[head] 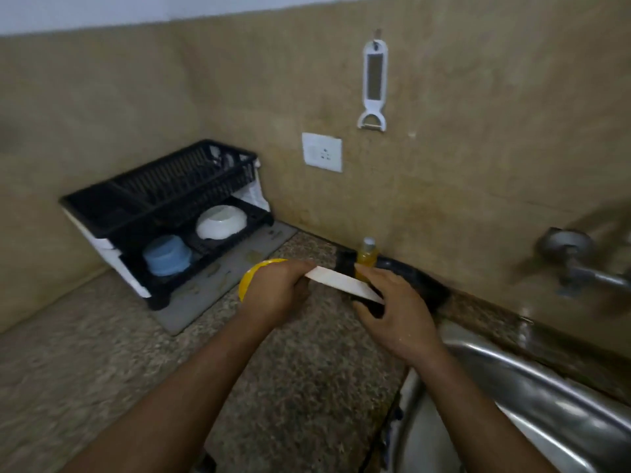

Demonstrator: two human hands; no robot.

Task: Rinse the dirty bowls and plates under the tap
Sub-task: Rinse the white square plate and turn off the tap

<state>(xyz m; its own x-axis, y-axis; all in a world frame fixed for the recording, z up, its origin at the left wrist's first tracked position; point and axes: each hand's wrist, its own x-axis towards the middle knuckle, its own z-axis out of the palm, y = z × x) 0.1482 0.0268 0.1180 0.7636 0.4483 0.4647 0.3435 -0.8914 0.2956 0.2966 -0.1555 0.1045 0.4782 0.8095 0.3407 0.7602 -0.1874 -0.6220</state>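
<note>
Both hands, left hand (276, 288) and right hand (397, 314), gripped a stiff, likely slippery white plate (341, 283) by opposite rims, left of the sink (512, 387).

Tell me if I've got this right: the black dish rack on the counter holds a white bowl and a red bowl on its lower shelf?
Nearly. The head view shows the black plastic dish rack holding the white bowl and a light blue bowl, not a red one, on its lower shelf.

Speckled granite worktop (290, 387) is seen running to the steel sink (532, 380). A grey mat (218, 285) is laid on it, with a black dish rack (164, 213) set on the mat. A yellow bottle (367, 256) is stood at the wall edge.
</note>
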